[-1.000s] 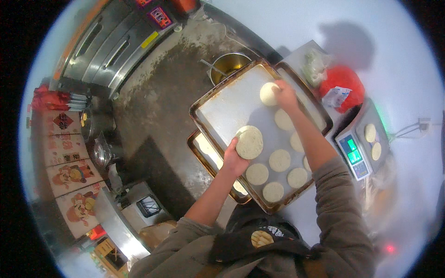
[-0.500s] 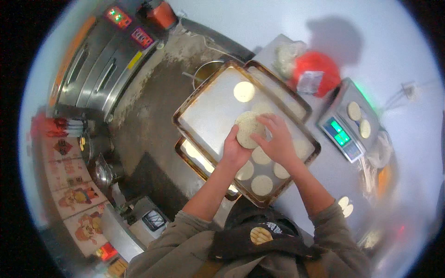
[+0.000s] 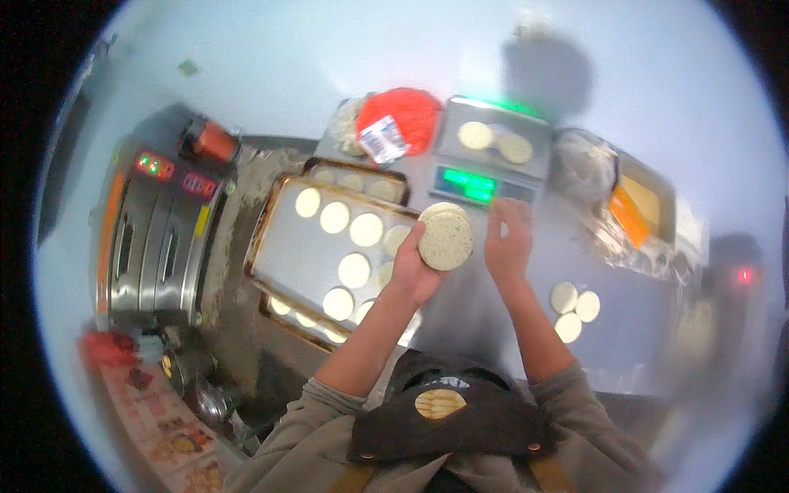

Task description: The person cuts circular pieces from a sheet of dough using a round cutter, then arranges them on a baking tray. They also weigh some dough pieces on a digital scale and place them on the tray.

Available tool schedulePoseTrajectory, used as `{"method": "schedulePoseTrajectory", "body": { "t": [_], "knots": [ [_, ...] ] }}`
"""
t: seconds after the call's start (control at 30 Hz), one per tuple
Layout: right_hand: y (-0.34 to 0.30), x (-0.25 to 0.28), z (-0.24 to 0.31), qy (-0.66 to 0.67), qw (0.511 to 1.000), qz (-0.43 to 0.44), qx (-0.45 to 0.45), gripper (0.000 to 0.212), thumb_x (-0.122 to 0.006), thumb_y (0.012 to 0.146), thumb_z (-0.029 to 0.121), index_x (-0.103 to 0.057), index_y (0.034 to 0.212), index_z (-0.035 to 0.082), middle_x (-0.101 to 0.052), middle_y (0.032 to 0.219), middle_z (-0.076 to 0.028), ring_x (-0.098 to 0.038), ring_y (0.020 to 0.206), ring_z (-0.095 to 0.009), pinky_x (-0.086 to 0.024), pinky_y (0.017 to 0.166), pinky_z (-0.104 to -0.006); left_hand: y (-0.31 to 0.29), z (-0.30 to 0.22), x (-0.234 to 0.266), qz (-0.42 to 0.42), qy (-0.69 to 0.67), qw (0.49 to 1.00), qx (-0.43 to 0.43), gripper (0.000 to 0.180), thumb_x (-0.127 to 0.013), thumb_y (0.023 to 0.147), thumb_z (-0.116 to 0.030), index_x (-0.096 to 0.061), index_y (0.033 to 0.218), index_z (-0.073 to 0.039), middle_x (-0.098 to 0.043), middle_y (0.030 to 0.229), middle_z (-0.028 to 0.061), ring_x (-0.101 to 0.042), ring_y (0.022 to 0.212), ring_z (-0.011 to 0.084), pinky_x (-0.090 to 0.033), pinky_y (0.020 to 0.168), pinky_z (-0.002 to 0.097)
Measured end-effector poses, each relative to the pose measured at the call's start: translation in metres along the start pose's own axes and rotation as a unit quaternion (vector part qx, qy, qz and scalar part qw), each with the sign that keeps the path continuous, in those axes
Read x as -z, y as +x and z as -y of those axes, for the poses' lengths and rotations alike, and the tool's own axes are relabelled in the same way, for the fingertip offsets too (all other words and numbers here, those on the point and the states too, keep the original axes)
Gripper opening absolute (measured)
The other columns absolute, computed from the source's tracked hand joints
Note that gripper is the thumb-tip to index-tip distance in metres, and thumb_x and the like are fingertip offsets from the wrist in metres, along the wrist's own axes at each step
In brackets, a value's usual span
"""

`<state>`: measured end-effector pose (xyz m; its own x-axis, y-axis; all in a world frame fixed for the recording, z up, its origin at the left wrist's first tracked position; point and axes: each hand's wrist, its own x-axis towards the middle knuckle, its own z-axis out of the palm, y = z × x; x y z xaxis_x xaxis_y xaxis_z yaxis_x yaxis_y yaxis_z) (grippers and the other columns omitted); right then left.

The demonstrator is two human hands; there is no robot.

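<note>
My left hand point(image 3: 415, 275) is closed around the edge of a stack of round, flat, pale dough discs point(image 3: 446, 238) with dark specks, held up in front of me. To its right, my right hand point(image 3: 508, 238) is raised just in front of the digital scale point(image 3: 503, 185). Its fingers are smeared by motion, so I cannot tell whether they hold anything. Two pale discs point(image 3: 475, 135) lie on the scale's metal plate. Left of my hands, a metal baking tray point(image 3: 283, 246) carries several more discs point(image 3: 334, 218), spaced apart; my left arm covers part of it.
Under the front edge of the tray sits another tray point(image 3: 316, 333); a smaller tray point(image 3: 394, 175) lies behind it. A red bag point(image 3: 400, 119) stands left of the scale, clear bags point(image 3: 585, 168) to its right. Three discs point(image 3: 567, 312) rest on the table. Far left is a steel oven point(image 3: 152, 251).
The view has swung to the right, so the trays appear further left and the scale nearer the middle. My right hand has left the stack and moved toward the scale; my left still holds the stack.
</note>
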<state>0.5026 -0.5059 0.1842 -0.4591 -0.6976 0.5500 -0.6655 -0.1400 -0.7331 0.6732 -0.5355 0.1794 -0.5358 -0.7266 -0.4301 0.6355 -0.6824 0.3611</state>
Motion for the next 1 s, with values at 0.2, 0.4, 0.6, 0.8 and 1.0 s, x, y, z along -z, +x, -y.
{"method": "schedulePoseTrajectory", "body": {
  "t": [0.2, 0.4, 0.6, 0.8, 1.0],
  "knots": [
    [-0.037, 0.126, -0.058, -0.093, 0.989, -0.026, 0.109, 0.022, -0.066, 0.091, 0.001, -0.072, 0.112, 0.004, -0.068, 0.114, -0.018, -0.062, 0.109, -0.038, -0.049, 0.096, -0.0454, 0.022, 0.101, -0.062, 0.019, 0.094, 0.994, 0.054, 0.051, -0.041, 0.109, -0.039, -0.044, 0.150, -0.008, -0.054, 0.148, 0.0133, -0.052, 0.137, 0.0314, -0.040, 0.117, 0.0517],
    [-0.053, 0.170, -0.090, 0.026, 0.963, -0.204, -0.175, 0.015, -0.067, 0.096, 0.009, -0.071, 0.107, 0.001, -0.066, 0.103, -0.012, -0.065, 0.099, -0.028, -0.052, 0.088, -0.0389, 0.026, 0.159, -0.076, 0.024, 0.012, 0.993, 0.112, 0.051, -0.041, 0.109, -0.038, -0.043, 0.151, -0.009, -0.053, 0.149, 0.0136, -0.052, 0.137, 0.0321, -0.040, 0.117, 0.0521],
    [-0.098, 0.140, -0.090, 0.237, 0.842, -0.157, -0.458, 0.033, -0.065, 0.100, 0.017, -0.061, 0.126, -0.003, -0.062, 0.119, -0.009, -0.063, 0.103, -0.018, -0.052, 0.088, -0.0338, 0.034, 0.184, -0.041, -0.010, 0.015, 0.994, 0.107, 0.050, -0.042, 0.109, -0.035, -0.044, 0.148, -0.005, -0.053, 0.148, 0.0156, -0.052, 0.136, 0.0338, -0.039, 0.117, 0.0529],
    [-0.111, 0.075, -0.073, 0.557, 0.634, 0.066, -0.533, 0.042, -0.067, 0.099, 0.018, -0.056, 0.134, -0.002, -0.061, 0.132, -0.013, -0.064, 0.112, -0.023, -0.052, 0.096, -0.0363, 0.023, 0.136, 0.025, -0.022, 0.080, 0.997, -0.002, 0.045, -0.049, 0.106, -0.020, -0.043, 0.147, -0.002, -0.056, 0.142, 0.0167, -0.055, 0.131, 0.0345, -0.045, 0.113, 0.0516],
    [-0.119, -0.047, -0.041, 0.507, 0.619, 0.214, -0.560, 0.044, -0.069, 0.099, 0.018, -0.055, 0.135, -0.003, -0.064, 0.131, -0.013, -0.064, 0.119, -0.024, -0.052, 0.103, -0.0393, -0.016, 0.011, 0.100, -0.173, 0.014, 0.979, -0.103, 0.044, -0.051, 0.105, -0.014, -0.043, 0.145, 0.000, -0.056, 0.139, 0.0181, -0.057, 0.128, 0.0346, -0.050, 0.108, 0.0512]
  ]
}}
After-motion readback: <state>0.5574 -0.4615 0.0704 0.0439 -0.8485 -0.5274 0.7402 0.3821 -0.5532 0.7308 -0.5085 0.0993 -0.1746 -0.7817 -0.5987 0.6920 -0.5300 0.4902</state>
